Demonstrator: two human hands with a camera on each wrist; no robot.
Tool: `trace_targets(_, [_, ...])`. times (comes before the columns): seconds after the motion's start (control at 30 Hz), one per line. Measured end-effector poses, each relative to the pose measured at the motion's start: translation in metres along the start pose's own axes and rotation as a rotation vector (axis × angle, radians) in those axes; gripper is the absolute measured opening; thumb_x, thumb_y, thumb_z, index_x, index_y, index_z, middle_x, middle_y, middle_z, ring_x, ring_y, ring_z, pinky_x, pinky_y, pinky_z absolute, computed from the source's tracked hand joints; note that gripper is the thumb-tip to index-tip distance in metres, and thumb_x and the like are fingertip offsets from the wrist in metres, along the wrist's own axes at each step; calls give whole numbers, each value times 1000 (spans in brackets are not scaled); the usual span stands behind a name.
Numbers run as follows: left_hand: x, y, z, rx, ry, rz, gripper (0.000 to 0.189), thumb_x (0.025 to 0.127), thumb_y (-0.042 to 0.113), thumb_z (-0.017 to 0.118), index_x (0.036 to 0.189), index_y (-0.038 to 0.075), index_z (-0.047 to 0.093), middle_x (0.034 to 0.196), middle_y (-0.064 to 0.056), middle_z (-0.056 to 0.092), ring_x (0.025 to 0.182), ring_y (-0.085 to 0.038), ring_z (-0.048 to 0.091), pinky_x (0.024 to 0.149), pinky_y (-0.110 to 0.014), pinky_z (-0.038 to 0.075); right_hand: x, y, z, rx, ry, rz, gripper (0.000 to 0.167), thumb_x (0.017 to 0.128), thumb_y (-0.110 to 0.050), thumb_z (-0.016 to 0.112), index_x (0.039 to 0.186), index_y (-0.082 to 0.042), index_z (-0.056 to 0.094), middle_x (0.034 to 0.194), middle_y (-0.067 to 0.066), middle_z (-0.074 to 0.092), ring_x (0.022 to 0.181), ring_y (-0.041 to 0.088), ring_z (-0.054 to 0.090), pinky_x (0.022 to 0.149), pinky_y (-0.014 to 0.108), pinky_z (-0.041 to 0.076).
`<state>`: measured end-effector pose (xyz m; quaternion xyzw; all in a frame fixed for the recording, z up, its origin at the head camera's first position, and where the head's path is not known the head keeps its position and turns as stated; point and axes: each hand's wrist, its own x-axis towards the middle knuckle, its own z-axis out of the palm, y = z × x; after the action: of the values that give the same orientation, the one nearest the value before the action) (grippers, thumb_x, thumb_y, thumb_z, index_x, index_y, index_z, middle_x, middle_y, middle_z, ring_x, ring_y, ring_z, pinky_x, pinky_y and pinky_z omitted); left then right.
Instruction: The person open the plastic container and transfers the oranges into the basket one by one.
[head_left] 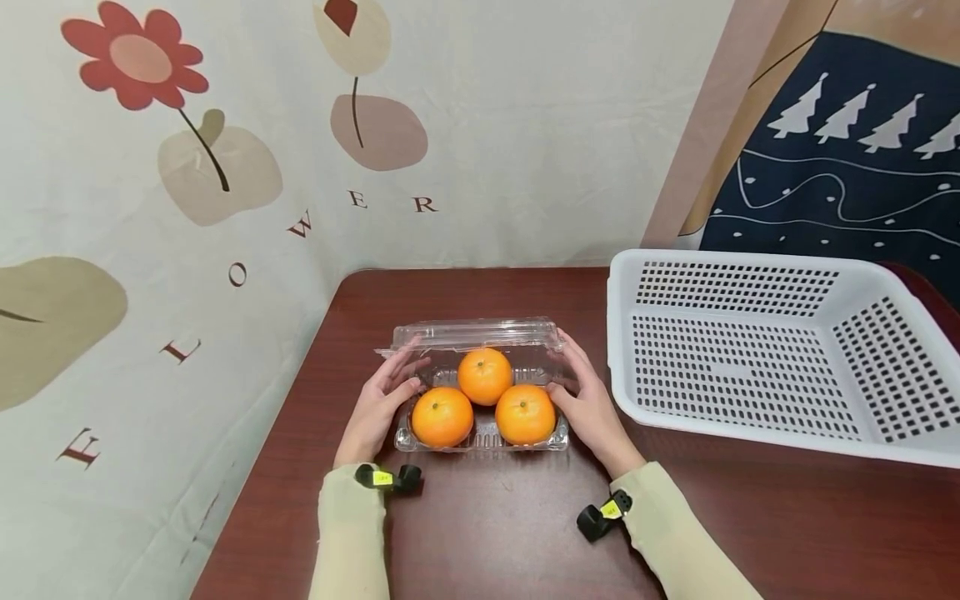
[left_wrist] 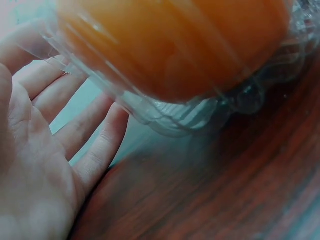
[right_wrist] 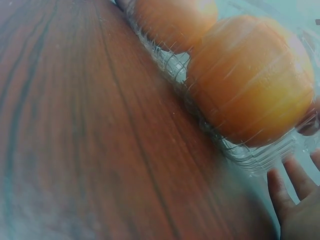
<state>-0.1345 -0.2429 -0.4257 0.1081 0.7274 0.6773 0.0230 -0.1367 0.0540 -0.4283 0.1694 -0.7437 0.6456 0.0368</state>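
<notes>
Three oranges (head_left: 485, 377) sit in a clear plastic clamshell box (head_left: 487, 442), one behind and two in front. Its clear lid (head_left: 480, 333) stands raised along the far side. At the box's left side is my left hand (head_left: 378, 408), fingers spread and fairly straight, fingertips against the plastic in the left wrist view. My right hand (head_left: 592, 412) lies along the right side, thumb near the rim by the right orange (right_wrist: 252, 80) and other fingers extended beside the wall. The lid and box partly cover the fingertips of both hands in the head view.
A white perforated plastic basket (head_left: 622, 350) stands to the right on the dark red-brown wooden table (head_left: 495, 533). Behind and to the left hangs a pale cloth (head_left: 525, 167) printed with flowers and letters. A dark cloth with white trees (head_left: 840, 192) hangs at the back right.
</notes>
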Motion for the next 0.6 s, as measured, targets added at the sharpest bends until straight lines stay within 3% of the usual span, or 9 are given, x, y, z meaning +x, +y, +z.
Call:
trace_targets(0.2, [3, -7, 1, 31, 66, -12, 51, 89, 4, 51, 136, 20, 39, 136, -3, 41, 120, -27, 41, 87, -25, 44, 0, 0, 1, 0, -1, 2, 67, 80, 12, 49, 139, -14, 31, 145, -2, 22, 121, 29, 38, 88, 46, 41])
trace_targets(0.27, [2, -2, 4, 55, 83, -19, 49, 89, 8, 53, 135, 19, 40, 135, -4, 42, 120, -28, 42, 86, -25, 45, -1, 1, 1, -2, 3, 6, 67, 80, 12, 50, 139, -12, 30, 145, 0, 21, 120, 28, 39, 88, 46, 42])
trace_targets(0.4, [2, 3, 6, 75, 87, -16, 49, 89, 11, 54, 135, 19, 40, 136, -3, 41, 120, -29, 41, 86, -26, 45, -1, 1, 1, -3, 11, 11, 67, 80, 11, 50, 139, -12, 29, 145, -1, 22, 120, 28, 40, 88, 45, 42])
trace_targets(0.6, [4, 2, 6, 61, 66, 27, 51, 89, -1, 49, 137, 12, 37, 138, -8, 38, 119, -32, 40, 87, -32, 45, 0, 1, 0, -19, 7, -13, 65, 80, 10, 50, 138, -12, 32, 145, -2, 21, 122, 26, 37, 88, 44, 43])
